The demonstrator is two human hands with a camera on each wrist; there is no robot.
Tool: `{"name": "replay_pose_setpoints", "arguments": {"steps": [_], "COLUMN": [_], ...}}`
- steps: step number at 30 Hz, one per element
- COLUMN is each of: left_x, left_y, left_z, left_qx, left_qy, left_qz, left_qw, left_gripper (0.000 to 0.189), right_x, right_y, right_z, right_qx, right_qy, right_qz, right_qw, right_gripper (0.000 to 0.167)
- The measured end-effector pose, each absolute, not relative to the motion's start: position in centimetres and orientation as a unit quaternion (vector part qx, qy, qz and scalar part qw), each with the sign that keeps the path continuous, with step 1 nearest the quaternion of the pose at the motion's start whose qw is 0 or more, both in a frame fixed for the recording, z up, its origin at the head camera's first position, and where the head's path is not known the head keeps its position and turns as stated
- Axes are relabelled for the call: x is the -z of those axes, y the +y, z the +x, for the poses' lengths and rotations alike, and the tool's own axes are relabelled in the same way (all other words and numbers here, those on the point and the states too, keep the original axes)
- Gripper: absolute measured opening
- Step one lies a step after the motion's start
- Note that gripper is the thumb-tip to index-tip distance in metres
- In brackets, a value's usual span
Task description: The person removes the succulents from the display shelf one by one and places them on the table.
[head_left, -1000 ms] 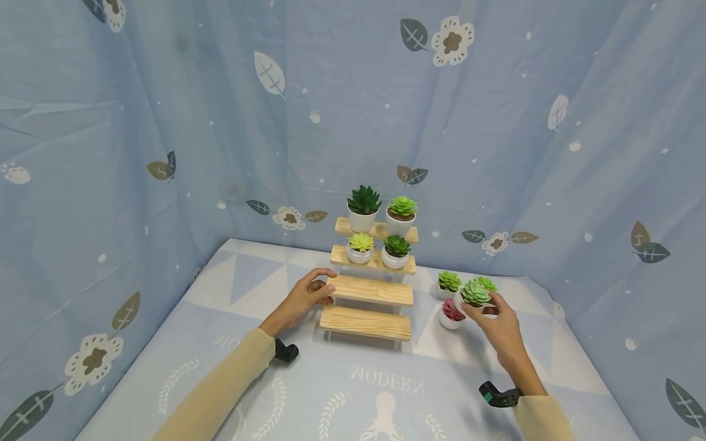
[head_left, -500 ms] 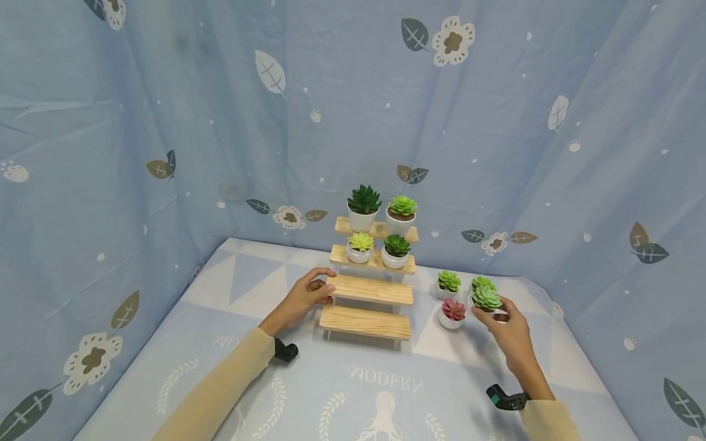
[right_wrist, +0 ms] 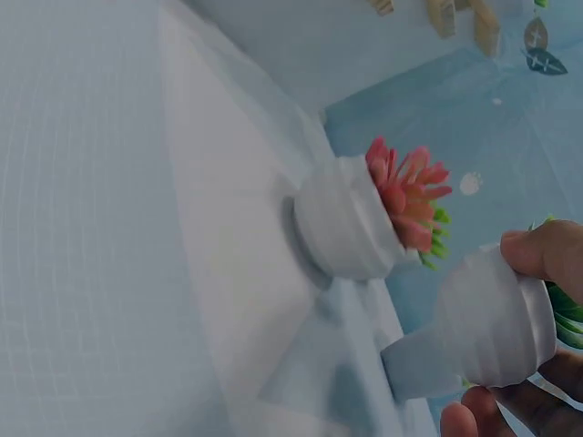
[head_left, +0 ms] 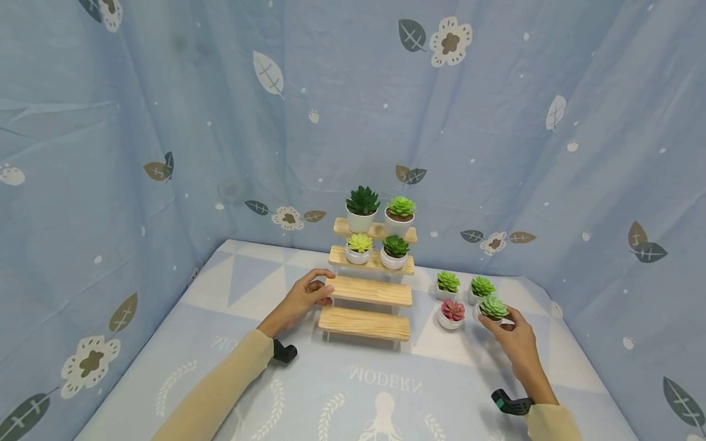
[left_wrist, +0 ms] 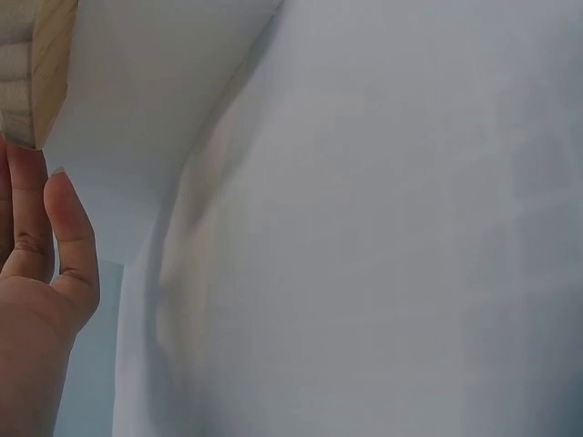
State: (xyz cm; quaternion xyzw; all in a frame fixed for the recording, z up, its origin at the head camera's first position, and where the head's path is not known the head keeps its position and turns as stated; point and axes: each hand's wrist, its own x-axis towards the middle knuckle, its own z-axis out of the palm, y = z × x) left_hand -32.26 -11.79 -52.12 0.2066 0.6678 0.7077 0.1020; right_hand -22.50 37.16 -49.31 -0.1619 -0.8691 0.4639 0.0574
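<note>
A wooden tiered stand (head_left: 371, 290) carries potted succulents on its two upper steps; the two lower steps are bare. My left hand (head_left: 302, 300) holds the left end of the second step from the bottom, thumb in front; in the left wrist view its fingers (left_wrist: 29, 214) meet the wood. At the right, my right hand (head_left: 518, 344) grips a pale green succulent in a white pot (right_wrist: 492, 319), thumb on one side and fingers on the other. That pot is held a little above the table, beside a red succulent (head_left: 452, 312) in a white pot.
Two more green succulents, a left one (head_left: 448, 283) and a right one (head_left: 482, 288), stand behind the red one. On the stand are a dark green one (head_left: 362, 202), a bright green one (head_left: 400, 208), a yellow-green one (head_left: 360, 244) and another dark green one (head_left: 395, 247). A curtain (head_left: 309, 153) hangs behind.
My right hand has carried the pale green succulent rightward and toward me, away from above the red one, uncovering the green one behind. The left hand stays on the stand.
</note>
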Motion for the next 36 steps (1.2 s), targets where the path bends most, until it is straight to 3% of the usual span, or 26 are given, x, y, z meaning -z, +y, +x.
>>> {"name": "replay_pose_setpoints", "arguments": {"steps": [26, 36], "left_x": [52.3, 52.0], "left_y": [-11.9, -11.8], "left_z": [-32.2, -32.2], "left_qx": [-0.705, -0.714], "left_qy": [0.672, 0.661], "left_qz": [0.203, 0.209], "left_qw": [0.105, 0.103], "left_gripper": [0.042, 0.041], "right_x": [52.1, 52.7], "right_y": [39.0, 39.0], "right_z": [-23.5, -23.8], "right_qx": [-0.466, -0.455], "right_qy": [-0.866, -0.871], "right_qz": [-0.182, -0.184], "right_qw": [0.016, 0.011], "right_gripper": [0.110, 0.107]}}
